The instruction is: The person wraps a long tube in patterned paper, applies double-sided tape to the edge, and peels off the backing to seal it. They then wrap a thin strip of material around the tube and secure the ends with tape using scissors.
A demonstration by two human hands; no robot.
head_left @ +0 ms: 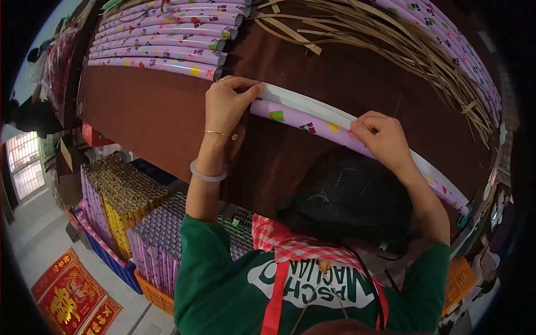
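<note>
A purple roll of wrapping paper (301, 124) printed with small gifts lies slantwise along the table's near side. Its free edge is turned up, showing a white underside (304, 103). My left hand (230, 100), with a bracelet and a pale bangle on its wrist, pinches that edge at the roll's left end. Further right, my right hand (382, 137) is closed on the same edge between thumb and fingers. The two hands are well apart, and the roll's right end runs on under my right forearm.
Finished-looking rolls (162, 42) are lined up at the table's (134, 103) far left. Loose brown strips (379, 42) sprawl across the back right. Teal-handled scissors (465, 216) rest by the right edge. Crates of upright tubes (159, 237) stand below left. A black mesh cap (352, 195) blocks some of the table.
</note>
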